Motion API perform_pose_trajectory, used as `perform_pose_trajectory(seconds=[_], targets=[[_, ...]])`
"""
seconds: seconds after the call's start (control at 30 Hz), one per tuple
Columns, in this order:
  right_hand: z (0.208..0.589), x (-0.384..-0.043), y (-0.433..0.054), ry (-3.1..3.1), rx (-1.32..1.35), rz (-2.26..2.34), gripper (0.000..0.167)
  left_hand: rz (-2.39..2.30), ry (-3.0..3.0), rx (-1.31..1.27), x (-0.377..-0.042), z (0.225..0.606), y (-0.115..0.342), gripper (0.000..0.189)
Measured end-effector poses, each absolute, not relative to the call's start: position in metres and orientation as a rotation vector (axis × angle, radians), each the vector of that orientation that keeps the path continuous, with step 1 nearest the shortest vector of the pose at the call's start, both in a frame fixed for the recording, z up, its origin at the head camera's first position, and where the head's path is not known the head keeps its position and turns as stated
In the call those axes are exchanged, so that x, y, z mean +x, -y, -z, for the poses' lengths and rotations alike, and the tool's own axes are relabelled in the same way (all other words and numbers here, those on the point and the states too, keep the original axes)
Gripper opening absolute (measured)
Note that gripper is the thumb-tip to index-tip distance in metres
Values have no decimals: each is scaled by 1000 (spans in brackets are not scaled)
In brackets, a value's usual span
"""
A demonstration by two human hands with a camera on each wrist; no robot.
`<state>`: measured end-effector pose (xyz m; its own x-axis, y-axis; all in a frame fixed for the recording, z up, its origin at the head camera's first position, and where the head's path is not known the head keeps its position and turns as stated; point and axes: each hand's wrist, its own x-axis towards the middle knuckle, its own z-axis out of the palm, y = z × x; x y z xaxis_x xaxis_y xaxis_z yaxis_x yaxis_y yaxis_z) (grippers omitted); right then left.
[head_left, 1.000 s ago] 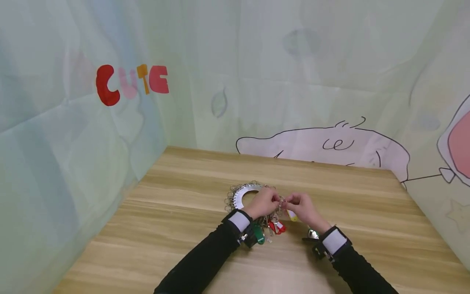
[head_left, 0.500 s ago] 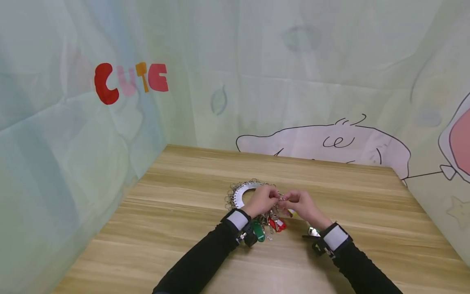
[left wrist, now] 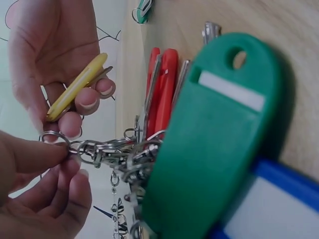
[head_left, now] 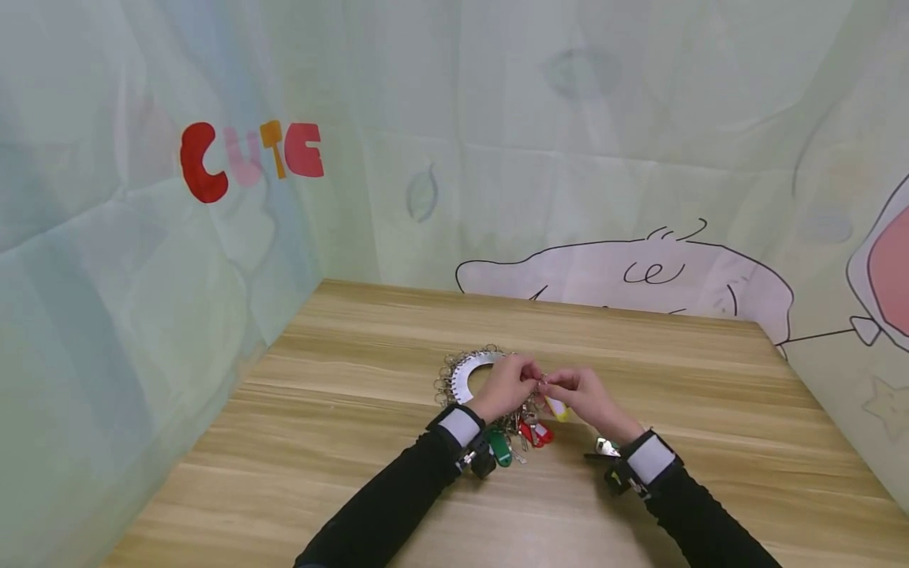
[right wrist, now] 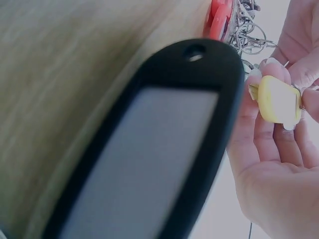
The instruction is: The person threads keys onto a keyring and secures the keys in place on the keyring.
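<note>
My left hand (head_left: 506,386) pinches a small metal split ring (left wrist: 56,133) between thumb and finger. The ring joins a tangle of metal loops and chains (left wrist: 119,154). My right hand (head_left: 585,398) holds a yellow key tag (left wrist: 77,87) with a key beside it, fingertips close to the left hand's. In the right wrist view, the yellow tag's white label faces the camera. Whether the tag's ring is linked to the left hand's ring is hidden by fingers. Behind the hands lies a white ring-shaped holder (head_left: 461,379) edged with metal loops.
Red key tags (head_left: 536,435) and a green key tag (head_left: 500,447) with keys lie on the wooden table (head_left: 383,379) below the holder. A blue tag (left wrist: 289,189) shows close up in the left wrist view. A black-framed tag (right wrist: 144,149) fills much of the right wrist view.
Both hands stay almost in place, with small finger movements. The yellow key tag was partly hidden half a second ago and now shows more below the right hand.
</note>
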<state>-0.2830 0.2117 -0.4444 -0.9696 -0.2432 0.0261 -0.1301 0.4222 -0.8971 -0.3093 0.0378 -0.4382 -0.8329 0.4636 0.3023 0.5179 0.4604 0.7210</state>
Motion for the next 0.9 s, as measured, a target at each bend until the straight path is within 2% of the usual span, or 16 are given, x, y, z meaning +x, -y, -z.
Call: perform_pose_trajectory(seconds=[0.5, 0.77, 0.9], targets=[[442, -279, -209, -2588, -382, 1599, 21, 1261, 2562, -925, -307, 445, -41, 12], [440, -278, -205, -2597, -321, 1617, 17, 1187, 2495, -959, -303, 446, -41, 11], [442, -277, -205, -2640, -396, 1633, 14, 1093, 2496, -953, -303, 445, -42, 11]])
